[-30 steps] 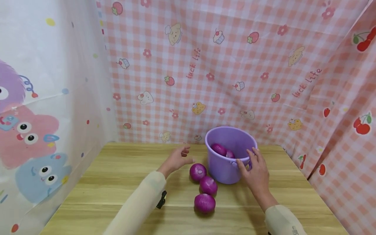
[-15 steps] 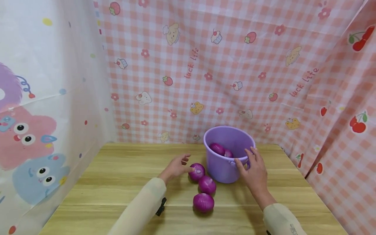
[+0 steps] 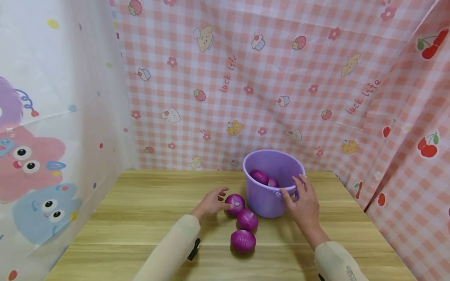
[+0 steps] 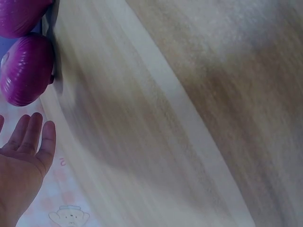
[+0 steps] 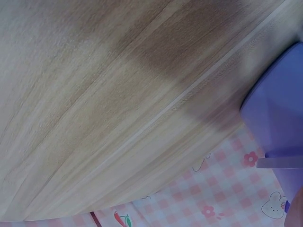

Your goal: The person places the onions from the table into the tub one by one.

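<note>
My left hand [image 3: 211, 203] reaches beside the farthest of three red onions on the table, its thumb overlapping that onion [image 3: 239, 200] in the head view. From the left wrist, the hand's loosely spread fingers [image 4: 46, 142] show a gap to the nearest onion [image 4: 27, 71]. Another onion [image 3: 247, 220] lies close in front, and the third [image 3: 243, 241] sits nearest me. A purple bucket [image 3: 265, 203] stands upright behind them, with onions [image 3: 259, 177] inside. With thumb and fingers, my right hand [image 3: 305, 206] holds the bucket's right rim; the right wrist view catches only a fingertip-sized bit of it.
The wood-grain table [image 3: 151, 203] ends at a pink checked cloth [image 3: 197, 132] hung close behind the bucket. A white cartoon-print cloth [image 3: 88, 117] hangs at the left, and more checked cloth falls along the right edge.
My left hand has moved slightly down and closer to the farthest onion, its thumb now in front of it. The right hand stays on the bucket's rim. The head view has shifted a little.
</note>
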`<state>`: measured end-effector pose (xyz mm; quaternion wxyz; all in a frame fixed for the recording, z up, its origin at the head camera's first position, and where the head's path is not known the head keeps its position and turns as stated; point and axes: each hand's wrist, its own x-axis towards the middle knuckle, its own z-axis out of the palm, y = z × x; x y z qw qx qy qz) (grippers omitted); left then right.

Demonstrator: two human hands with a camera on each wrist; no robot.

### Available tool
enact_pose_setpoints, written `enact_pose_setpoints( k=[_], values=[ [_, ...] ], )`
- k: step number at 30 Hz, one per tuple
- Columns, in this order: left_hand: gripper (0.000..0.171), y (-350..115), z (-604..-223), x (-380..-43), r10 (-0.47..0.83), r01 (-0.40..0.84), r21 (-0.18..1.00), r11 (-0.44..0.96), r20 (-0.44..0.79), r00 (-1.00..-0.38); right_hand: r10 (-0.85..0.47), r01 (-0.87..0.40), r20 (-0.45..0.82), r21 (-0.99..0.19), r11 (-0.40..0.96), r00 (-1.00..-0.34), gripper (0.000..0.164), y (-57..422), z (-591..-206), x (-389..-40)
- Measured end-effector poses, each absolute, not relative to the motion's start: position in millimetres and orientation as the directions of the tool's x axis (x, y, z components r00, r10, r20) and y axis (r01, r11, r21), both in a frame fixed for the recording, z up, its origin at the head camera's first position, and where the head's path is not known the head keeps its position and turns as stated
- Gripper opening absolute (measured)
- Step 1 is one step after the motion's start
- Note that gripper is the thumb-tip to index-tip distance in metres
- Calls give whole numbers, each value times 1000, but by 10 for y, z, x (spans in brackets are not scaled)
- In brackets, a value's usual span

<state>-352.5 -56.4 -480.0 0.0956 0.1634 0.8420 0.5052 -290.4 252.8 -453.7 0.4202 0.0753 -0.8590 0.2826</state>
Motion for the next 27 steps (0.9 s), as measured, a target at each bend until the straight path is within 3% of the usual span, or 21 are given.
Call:
enact_pose_setpoints(
  k=[27],
  values=[
    [73, -462, -4919, -3489, 401, 238, 857, 456, 40, -915, 109, -383, 790, -408, 829, -604, 57, 2543, -4556, -2921]
  ],
)
